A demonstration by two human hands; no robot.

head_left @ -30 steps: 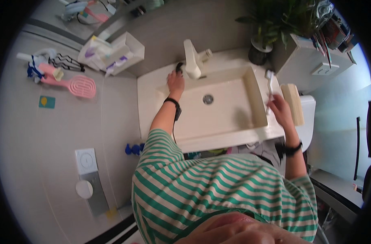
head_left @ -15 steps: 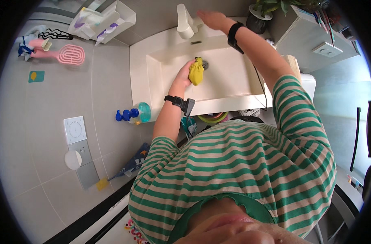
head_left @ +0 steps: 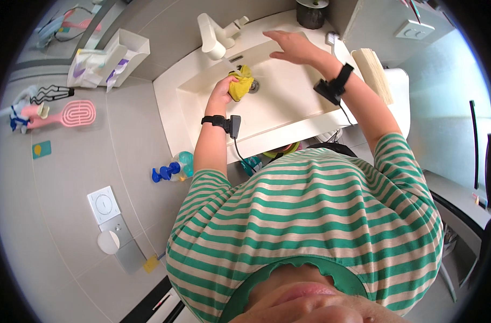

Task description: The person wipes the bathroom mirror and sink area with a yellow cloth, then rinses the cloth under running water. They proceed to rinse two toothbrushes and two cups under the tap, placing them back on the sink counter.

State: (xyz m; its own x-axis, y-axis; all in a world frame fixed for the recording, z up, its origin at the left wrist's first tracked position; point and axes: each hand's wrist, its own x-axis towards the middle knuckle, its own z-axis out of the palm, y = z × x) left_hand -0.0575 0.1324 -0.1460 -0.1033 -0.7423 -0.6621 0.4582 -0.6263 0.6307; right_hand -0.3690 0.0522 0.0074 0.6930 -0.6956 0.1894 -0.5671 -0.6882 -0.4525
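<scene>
In the sink (head_left: pixel 294 102), my left hand (head_left: pixel 219 92) is closed on a crumpled yellow cloth (head_left: pixel 240 88), its fingers partly hidden. The cloth is under the spout of the white faucet (head_left: pixel 212 39), beside the round drain (head_left: pixel 254 86). A thin pale streak, seemingly water, runs from the spout down to the cloth. Over the sink's far right part, my right hand (head_left: pixel 299 48) is held with its fingers stretched out and thumb apart, holding nothing. It is clear of the faucet's lever (head_left: pixel 237 24).
A pump bottle with a blue top (head_left: pixel 167 171) stands by the sink's near left corner. On the left wall hang a pink hairbrush (head_left: pixel 76 113) and a white holder (head_left: pixel 128 51) with packets. A dark pot (head_left: pixel 311 15) and a stack of pale paper towels (head_left: pixel 372 75) are at the right.
My right hand has come away from the faucet lever, toward me and to the right. The yellow cloth in my left hand has moved under the spout, where the pale streak now shows.
</scene>
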